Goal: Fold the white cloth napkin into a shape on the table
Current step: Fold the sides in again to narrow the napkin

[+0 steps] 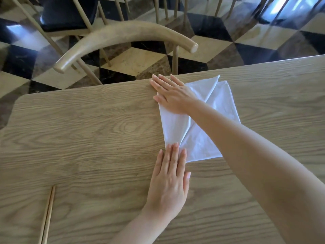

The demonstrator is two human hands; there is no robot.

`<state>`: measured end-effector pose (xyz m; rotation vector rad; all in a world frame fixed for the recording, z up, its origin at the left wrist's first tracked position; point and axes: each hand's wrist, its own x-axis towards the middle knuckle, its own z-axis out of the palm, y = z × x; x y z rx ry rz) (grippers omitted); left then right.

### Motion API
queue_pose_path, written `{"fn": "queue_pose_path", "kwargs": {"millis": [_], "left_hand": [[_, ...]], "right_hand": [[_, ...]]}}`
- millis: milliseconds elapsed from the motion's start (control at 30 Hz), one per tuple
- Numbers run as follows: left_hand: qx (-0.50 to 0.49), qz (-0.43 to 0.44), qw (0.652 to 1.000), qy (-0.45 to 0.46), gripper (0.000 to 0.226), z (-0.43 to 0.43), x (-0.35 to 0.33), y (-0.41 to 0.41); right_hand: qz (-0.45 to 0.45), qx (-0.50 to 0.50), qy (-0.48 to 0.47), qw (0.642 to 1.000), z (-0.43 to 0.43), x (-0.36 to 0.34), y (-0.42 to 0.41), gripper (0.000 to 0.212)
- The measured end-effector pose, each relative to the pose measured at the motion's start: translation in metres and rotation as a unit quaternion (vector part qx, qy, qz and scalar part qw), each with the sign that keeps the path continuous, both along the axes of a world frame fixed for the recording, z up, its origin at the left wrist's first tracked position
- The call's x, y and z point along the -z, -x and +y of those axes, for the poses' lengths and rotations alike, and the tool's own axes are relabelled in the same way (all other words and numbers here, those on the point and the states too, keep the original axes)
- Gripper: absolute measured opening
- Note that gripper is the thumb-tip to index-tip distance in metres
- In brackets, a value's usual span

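Head view of a napkin fold in progress on a light wood-grain table. The white cloth napkin lies flat on the tabletop right of centre, near the table's far edge, with two side flaps folded inward so that their edges meet along a diagonal crease running from the near-left point toward the far-right corners. The right hand, palm down with fingers extended and held side by side, presses on the far-left part of the napkin; its fingertips reach past the cloth onto bare wood at the table's far edge, and its forearm crosses over the middle of the napkin from the lower right, hiding part of the right flap. The left hand, also palm down and flat with fingers together, lies mostly on the bare table nearer the viewer; only its fingertips rest on the near-left point of the napkin, where the two flaps converge. Neither hand grips the cloth: both are laid open and flat against it. The napkin thus sits between the two hands, pinned at its far and near ends. A pair of wooden chopsticks lies at the lower left, well apart from the napkin. Beyond the table stands a wooden chair on a chequered floor.
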<state>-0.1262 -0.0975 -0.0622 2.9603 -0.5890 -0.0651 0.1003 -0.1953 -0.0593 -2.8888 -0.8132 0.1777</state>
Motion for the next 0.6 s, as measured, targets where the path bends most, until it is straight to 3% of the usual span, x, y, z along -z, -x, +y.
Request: {"fn": "queue_pose_path", "kwargs": {"millis": [100,200,300,433,533,600], "left_hand": [[0.025,0.014,0.998,0.062,0.051,0.007,-0.010,-0.004],[-0.032,0.038,0.975,0.216,0.052,0.020,-0.027,-0.021],[-0.013,0.031,0.950,0.310,0.040,0.035,-0.031,-0.052],[0.172,-0.055,0.969,0.171,0.045,0.045,-0.015,-0.078],[0.266,-0.112,0.954,0.079,0.040,0.050,-0.006,-0.077],[0.309,-0.144,0.939,0.049,0.038,0.054,-0.005,-0.078]], "right_hand": [[0.032,0.037,-0.056,0.997,0.002,-0.011,0.005,0.057],[0.038,0.042,-0.157,0.986,-0.009,-0.029,0.053,0.058],[0.073,0.055,-0.150,0.984,-0.027,-0.038,0.133,0.064],[0.036,0.079,-0.050,0.995,-0.049,-0.015,0.203,0.071],[0.007,0.080,-0.057,0.995,-0.052,-0.006,0.211,0.069],[-0.041,0.078,-0.067,0.994,-0.051,-0.008,0.208,0.057]]}}
